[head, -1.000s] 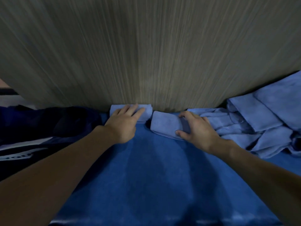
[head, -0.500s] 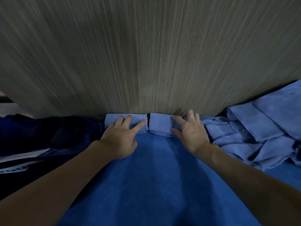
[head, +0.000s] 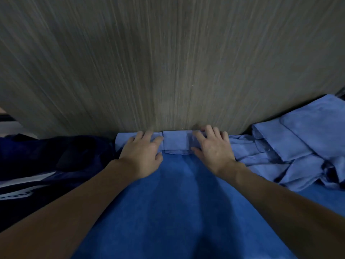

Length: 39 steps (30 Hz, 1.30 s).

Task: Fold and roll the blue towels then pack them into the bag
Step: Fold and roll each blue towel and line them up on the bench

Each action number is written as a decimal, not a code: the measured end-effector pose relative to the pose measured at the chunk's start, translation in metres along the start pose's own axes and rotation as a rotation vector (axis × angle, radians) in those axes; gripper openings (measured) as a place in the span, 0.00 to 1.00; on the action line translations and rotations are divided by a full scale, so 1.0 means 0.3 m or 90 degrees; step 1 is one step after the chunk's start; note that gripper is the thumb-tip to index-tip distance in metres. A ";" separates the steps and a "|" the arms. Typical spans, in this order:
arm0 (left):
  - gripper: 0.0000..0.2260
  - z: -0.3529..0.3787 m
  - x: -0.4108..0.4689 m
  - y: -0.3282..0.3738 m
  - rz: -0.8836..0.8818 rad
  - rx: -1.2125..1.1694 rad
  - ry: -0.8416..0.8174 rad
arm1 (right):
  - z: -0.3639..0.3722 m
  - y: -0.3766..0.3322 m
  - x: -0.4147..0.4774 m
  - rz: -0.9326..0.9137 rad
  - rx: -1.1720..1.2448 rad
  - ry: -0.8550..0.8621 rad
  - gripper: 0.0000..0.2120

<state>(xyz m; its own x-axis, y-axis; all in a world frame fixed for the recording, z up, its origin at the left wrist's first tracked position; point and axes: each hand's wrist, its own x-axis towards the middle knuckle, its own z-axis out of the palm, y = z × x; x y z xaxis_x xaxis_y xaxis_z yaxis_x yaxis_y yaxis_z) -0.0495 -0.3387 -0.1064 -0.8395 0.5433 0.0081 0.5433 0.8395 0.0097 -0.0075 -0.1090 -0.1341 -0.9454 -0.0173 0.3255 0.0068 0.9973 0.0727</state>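
Left roll and right roll touch at the sheet's far edge, against a panel.
Left hand lies flat on the first, right hand on the second (both grips released); loose towels at the right edge, bag at the left.

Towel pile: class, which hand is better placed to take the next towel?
Right, probably: the right hand sits beside the pile; the left hand rests on the left roll, farther away.

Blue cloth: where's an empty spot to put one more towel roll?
The blue cloth is bare between the forearms, nearer than the rolled towels. Crowded: along the wooden panel, where left hand and right hand press them; towel pile right, dark fabric left.
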 end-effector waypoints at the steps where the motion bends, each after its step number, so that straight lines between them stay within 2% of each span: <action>1: 0.22 -0.017 0.010 0.028 0.007 -0.010 0.026 | -0.015 0.020 -0.020 0.001 -0.012 0.009 0.17; 4: 0.21 -0.069 0.049 0.145 0.041 -0.040 0.089 | -0.066 0.110 -0.095 0.014 -0.030 0.031 0.15; 6: 0.19 -0.101 0.079 0.247 0.069 -0.064 0.112 | -0.113 0.198 -0.157 0.037 -0.040 0.033 0.17; 10: 0.12 -0.144 0.132 0.480 0.127 -0.140 0.128 | -0.218 0.422 -0.291 0.122 -0.103 0.050 0.18; 13: 0.11 -0.165 0.157 0.652 0.163 -0.177 0.122 | -0.273 0.578 -0.401 0.183 -0.153 0.026 0.16; 17: 0.11 -0.176 0.190 0.810 0.179 -0.201 0.114 | -0.265 0.700 -0.514 0.166 -0.175 -0.015 0.17; 20: 0.11 -0.185 0.203 0.885 0.187 -0.198 0.096 | -0.257 0.727 -0.542 0.164 -0.183 -0.007 0.18; 25: 0.11 -0.191 0.214 0.923 0.196 -0.183 0.099 | -0.246 0.740 -0.561 0.149 -0.193 -0.009 0.07; 27: 0.11 -0.189 0.217 0.929 0.200 -0.187 0.100 | -0.251 0.743 -0.565 0.145 -0.191 -0.005 0.06; 31: 0.09 -0.204 0.222 0.948 0.194 -0.211 0.100 | -0.306 0.708 -0.580 0.131 -0.141 0.123 0.08; 33: 0.08 -0.218 0.222 0.961 0.186 -0.232 0.104 | -0.329 0.671 -0.601 0.113 -0.093 0.188 0.16; 35: 0.06 -0.228 0.219 0.977 0.186 -0.260 0.109 | -0.329 0.645 -0.635 0.090 -0.042 0.219 0.19; 37: 0.06 -0.232 0.214 0.994 0.192 -0.285 0.111 | -0.314 0.645 -0.666 0.113 -0.016 0.177 0.19; 39: 0.06 -0.229 0.215 1.008 0.207 -0.291 0.114 | -0.297 0.666 -0.675 0.177 -0.033 0.078 0.21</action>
<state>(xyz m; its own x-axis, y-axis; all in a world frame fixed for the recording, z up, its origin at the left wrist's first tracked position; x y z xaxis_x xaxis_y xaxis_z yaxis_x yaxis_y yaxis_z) 0.0609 -0.0506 -0.0341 -0.6380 0.7281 0.2507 0.7515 0.5177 0.4090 0.2144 0.0875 -0.1016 -0.8588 0.2446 0.4502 0.2794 0.9601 0.0112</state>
